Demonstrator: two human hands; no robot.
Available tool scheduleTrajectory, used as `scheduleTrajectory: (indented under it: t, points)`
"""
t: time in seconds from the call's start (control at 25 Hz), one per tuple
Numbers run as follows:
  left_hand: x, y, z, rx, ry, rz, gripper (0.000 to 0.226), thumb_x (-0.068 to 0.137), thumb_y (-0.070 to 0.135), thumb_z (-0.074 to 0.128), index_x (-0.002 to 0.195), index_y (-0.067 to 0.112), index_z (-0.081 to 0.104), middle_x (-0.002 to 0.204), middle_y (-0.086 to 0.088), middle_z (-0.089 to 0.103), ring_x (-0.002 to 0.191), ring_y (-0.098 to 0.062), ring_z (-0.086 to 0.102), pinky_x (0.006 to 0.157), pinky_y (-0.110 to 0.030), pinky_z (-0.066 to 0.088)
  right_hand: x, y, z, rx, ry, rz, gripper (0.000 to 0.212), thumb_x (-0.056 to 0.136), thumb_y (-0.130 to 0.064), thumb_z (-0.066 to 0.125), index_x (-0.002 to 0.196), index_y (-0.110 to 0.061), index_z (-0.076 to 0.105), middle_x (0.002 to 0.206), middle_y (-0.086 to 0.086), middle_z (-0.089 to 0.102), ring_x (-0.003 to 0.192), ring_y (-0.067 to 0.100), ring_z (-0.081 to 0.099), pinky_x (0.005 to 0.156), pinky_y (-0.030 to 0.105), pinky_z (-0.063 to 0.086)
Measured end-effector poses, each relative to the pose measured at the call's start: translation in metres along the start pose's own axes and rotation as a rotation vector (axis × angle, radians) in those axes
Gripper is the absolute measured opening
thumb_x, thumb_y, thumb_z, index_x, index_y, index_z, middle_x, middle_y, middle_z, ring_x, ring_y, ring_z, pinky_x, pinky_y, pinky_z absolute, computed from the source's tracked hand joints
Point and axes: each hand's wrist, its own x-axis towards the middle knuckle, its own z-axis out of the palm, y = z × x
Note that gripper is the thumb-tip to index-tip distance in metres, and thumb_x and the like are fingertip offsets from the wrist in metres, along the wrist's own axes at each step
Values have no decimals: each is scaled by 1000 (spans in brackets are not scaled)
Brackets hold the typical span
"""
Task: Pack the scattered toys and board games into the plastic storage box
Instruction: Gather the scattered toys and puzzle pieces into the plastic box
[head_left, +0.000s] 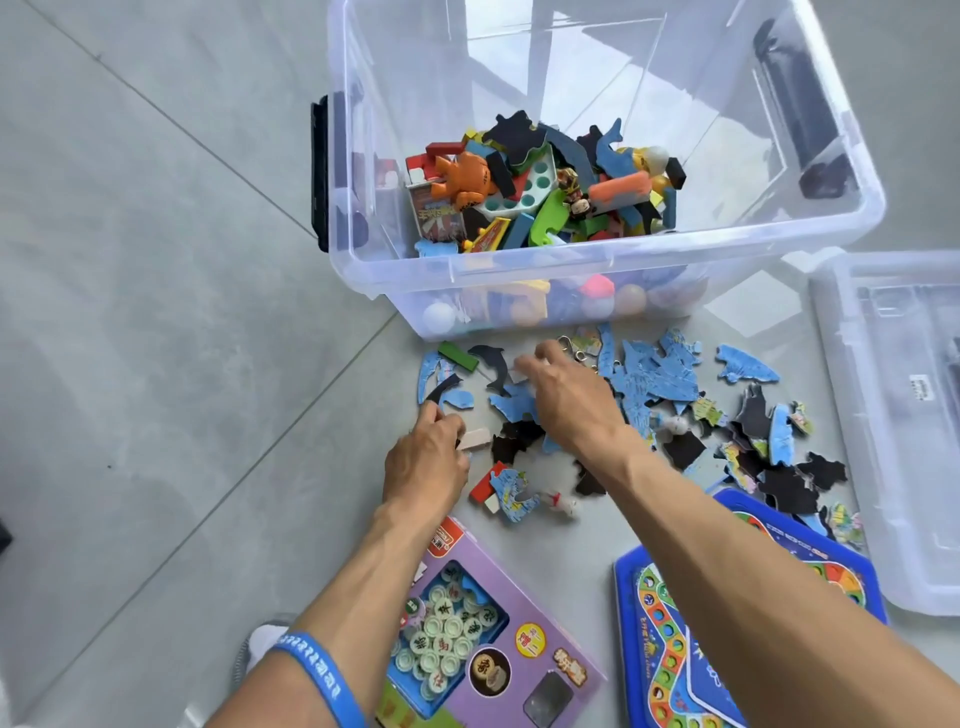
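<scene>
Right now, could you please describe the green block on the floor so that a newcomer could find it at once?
Start at the clear plastic storage box and drop to the floor just below its near left corner. There, at the left end of the scattered puzzle pieces, lies the green block, beside a dark dolphin-shaped piece. It alone is a solid green bar; its neighbours are flat blue or black cutouts.

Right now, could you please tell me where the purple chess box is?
The purple chess box lies flat on the floor at the bottom centre of the head view, under the left forearm, just left of the blue board game.
</scene>
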Motion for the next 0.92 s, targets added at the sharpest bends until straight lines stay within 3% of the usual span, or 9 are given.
scheduleTrajectory:
  t: [0.08, 0.16, 0.24, 0.36, 0.44, 0.56, 0.72, 0.8, 0.92]
  points:
    - [-2, -2, 1, -104, 33, -35, 11, 83, 23, 67, 92, 17, 65, 96, 4, 61, 80, -17, 62, 71, -33, 55, 3, -3, 7, -102, 4, -25, 25, 89, 0, 50, 111, -12, 54, 110, 10, 48, 69, 36, 60, 50, 38, 38]
    - [-1, 2, 0, -513, 36, -212, 8, 78, 18, 70, 85, 15, 70, 77, 3, 67, 62, -9, 61, 57, -26, 53, 0, 0, 12, 65, 14, 60, 13, 93, -8, 50, 105, -9, 55, 103, 11, 51, 76, 35, 60, 57, 38, 38]
    - [0, 7, -6, -1175, -81, -423, 16, 78, 7, 68, 94, 8, 70, 70, -4, 65, 42, -9, 49, 38, -20, 38, -7, 6, 9, 579, 31, 241, 13, 96, -17, 54, 105, -12, 60, 89, 4, 54, 71, 24, 57, 61, 32, 40]
    - [-3, 5, -18, -1827, -392, -382, 36, 76, 9, 51, 111, 2, 60, 72, -7, 54, 37, -5, 37, 32, -13, 21, -34, 2, -9, 1715, -69, 431, 31, 95, -10, 56, 124, -18, 61, 76, 2, 50, 53, 13, 47, 46, 26, 39]
    - [-5, 7, -26, -1953, -553, -289, 46, 69, 9, 46, 111, 6, 62, 73, -7, 50, 40, -7, 36, 31, -12, 24, -57, -2, -17, 2050, -203, 428, 41, 88, -10, 53, 126, -23, 61, 75, 3, 48, 55, 14, 46, 41, 22, 37]
    - [-7, 10, -37, -1930, -544, -273, 37, 69, 17, 45, 95, 10, 70, 80, -12, 60, 48, -16, 50, 34, -14, 33, -74, -11, -19, 2191, -341, 404, 36, 74, -21, 64, 110, -19, 64, 88, 7, 56, 61, 19, 55, 38, 21, 41]
    - [7, 10, -40, -1760, -344, -443, 21, 91, 29, 57, 75, 16, 58, 70, -6, 62, 44, -12, 52, 31, -13, 26, -68, -34, -12, 1837, -353, 483, 12, 86, -21, 67, 80, -17, 58, 76, 7, 61, 56, 19, 58, 37, 22, 40]
    - [22, 14, -39, -1459, -191, -480, 19, 87, 28, 68, 76, 16, 58, 67, -8, 59, 36, -11, 44, 32, -13, 22, -64, -50, 0, 1138, -310, 343, 11, 86, -16, 66, 81, -16, 56, 63, 2, 55, 47, 15, 52, 37, 22, 36]
    - [48, 19, -37, -717, -45, -281, 36, 73, 32, 79, 105, 24, 66, 84, -3, 68, 59, -17, 63, 50, -22, 46, -72, -66, 24, 173, -301, -96, 15, 91, -21, 51, 104, -15, 56, 87, 8, 64, 76, 31, 64, 55, 32, 41]
